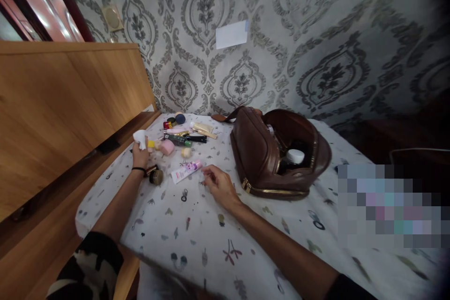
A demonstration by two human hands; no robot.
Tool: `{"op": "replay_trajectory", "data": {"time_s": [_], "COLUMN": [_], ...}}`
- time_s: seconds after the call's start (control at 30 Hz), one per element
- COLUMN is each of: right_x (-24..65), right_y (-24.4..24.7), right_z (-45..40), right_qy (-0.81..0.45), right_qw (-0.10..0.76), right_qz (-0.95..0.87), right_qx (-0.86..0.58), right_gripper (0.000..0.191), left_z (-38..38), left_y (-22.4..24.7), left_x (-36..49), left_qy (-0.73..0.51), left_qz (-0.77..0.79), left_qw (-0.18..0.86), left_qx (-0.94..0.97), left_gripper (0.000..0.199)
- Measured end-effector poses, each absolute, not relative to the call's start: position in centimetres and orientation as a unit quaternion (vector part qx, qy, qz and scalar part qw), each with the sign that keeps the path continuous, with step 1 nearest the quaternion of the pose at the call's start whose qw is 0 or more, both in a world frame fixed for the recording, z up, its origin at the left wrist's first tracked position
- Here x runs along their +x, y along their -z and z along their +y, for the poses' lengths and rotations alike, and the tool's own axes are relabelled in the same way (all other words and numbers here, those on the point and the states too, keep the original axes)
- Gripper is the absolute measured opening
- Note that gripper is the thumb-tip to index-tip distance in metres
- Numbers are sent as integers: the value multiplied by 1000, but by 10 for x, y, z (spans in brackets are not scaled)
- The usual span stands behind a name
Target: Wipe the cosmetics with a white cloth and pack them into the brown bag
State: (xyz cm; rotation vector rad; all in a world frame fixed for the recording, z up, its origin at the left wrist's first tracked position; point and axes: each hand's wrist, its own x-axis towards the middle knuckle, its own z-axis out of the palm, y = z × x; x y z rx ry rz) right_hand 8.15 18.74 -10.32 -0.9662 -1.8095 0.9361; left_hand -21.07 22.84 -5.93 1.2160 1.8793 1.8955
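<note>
At the left of the table, my left hand [139, 155] is closed around a small white object [139, 137], whose kind I cannot make out. A pink sponge-like piece [166, 147] and a yellow-capped item [151, 144] lie beside that hand. Near my wrist sits a small dark-lidded jar [156, 177]. My right hand [221, 185] rests low over the cloth, its fingers loosely bent and apart, with nothing visible in them. Just left of its fingertips lies a white and pink tube [186, 171]. To its right stands a brown leather bag [253, 152], unzipped.
Inside the bag shows a white-lidded jar [295, 156]. Toward the wall lie several cosmetics, among them a beige tube [202, 128], a black tube [197, 139] and a cream-coloured little jar [186, 152]. A wooden panel [77, 89] borders the printed cloth [197, 229] on the left.
</note>
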Motion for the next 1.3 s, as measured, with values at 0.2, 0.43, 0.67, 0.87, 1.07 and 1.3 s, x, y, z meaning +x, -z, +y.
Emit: {"op": "replay_trajectory", "data": {"time_s": [0.2,0.43,0.67,0.87,1.07,1.3], "right_x": [80,78,85,85,85,86], "right_y": [101,98,91,86,81,80], "right_z": [185,183,186,182,181,181], "right_qy": [-405,-625,-669,-672,-668,-662], "right_qw": [435,458,501,488,486,485], "right_qz": [-717,-574,-465,-467,-479,-485], "right_qx": [-364,-264,-291,-303,-296,-302], "right_gripper": [20,67,61,60,57,54], "left_z": [207,180,155,111,98,131], "left_y": [41,67,64,56,77,71], "left_x": [-161,-68,-65,-146,-184,-180], "left_qy": [-665,-536,-439,-256,-279,-396], "left_qz": [599,479,436,595,623,594], "left_qw": [166,255,67,-166,-63,-23], "left_qx": [413,647,783,744,728,699], "left_gripper": [55,43,18,15,46,28]}}
